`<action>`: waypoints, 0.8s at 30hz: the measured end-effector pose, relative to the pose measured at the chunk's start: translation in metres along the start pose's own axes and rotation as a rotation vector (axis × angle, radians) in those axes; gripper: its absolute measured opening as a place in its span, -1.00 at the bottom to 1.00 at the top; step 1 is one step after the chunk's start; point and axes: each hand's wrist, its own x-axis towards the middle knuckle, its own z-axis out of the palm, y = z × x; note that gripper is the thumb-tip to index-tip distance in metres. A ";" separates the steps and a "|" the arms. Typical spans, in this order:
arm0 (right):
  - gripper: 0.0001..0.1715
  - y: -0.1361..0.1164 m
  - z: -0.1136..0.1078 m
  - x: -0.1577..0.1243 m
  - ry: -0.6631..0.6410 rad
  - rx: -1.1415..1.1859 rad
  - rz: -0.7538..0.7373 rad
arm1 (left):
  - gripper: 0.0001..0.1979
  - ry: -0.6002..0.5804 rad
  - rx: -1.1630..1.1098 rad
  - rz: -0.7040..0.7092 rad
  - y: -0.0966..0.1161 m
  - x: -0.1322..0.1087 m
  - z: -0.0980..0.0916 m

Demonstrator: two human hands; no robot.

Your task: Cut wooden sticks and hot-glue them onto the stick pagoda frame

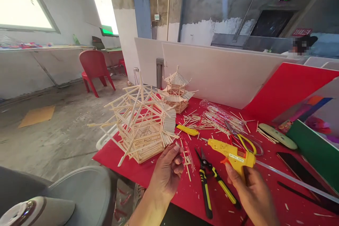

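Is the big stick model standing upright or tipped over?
Tipped: the big stick model lies sideways, its hexagonal floor facing the camera.

My left hand (pixel 166 171) and right hand (pixel 251 187) are bare. Back from the fingers, my left forearm (pixel 148 206) runs bare to the lower edge; the right wrist (pixel 265 212) is uncovered too.

A single head-worn camera looks forward and down. It sits close above the red-covered counter (pixel 113 155).

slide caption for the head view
Right hand grips a yellow glue gun; left hand sits beside a wooden-stick pavilion model
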 end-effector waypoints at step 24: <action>-0.60 -0.040 0.056 -0.009 0.120 -0.528 -0.807 | -0.67 -0.005 0.071 0.051 -0.007 0.002 -0.002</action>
